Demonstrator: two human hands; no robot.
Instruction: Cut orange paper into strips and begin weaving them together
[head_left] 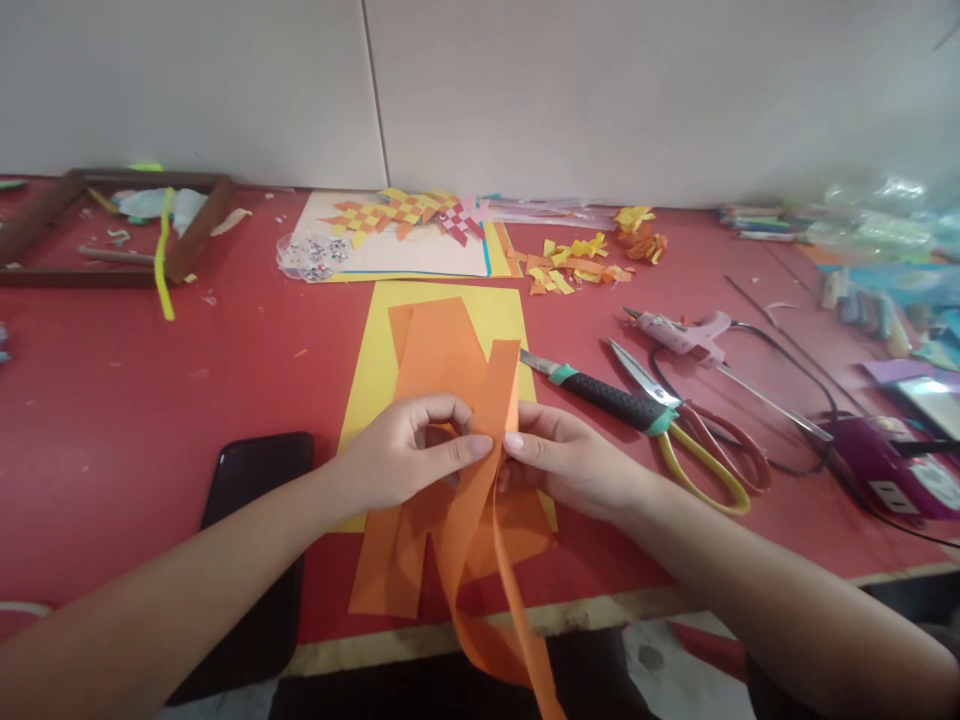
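Both hands hold an orange paper strip (pixel 477 500) above the middle of the table. My left hand (pixel 411 447) pinches it between thumb and fingers on its left side. On the right edge, my right hand (pixel 564 455) grips the strip with the thumb in front. Its long ends curl down past the table's front edge. Beneath the hands lie more orange paper pieces (pixel 439 345), on top of a yellow sheet (pixel 367 375).
A black phone (pixel 259 480) lies left. To the right are a black-handled cutter (pixel 607 395), scissors (pixel 701 455), a pink glue gun (pixel 690 335) and a purple device (pixel 892 465). Woven paper pieces (pixel 405 212) lie behind, a brown frame (pixel 45 215) far left.
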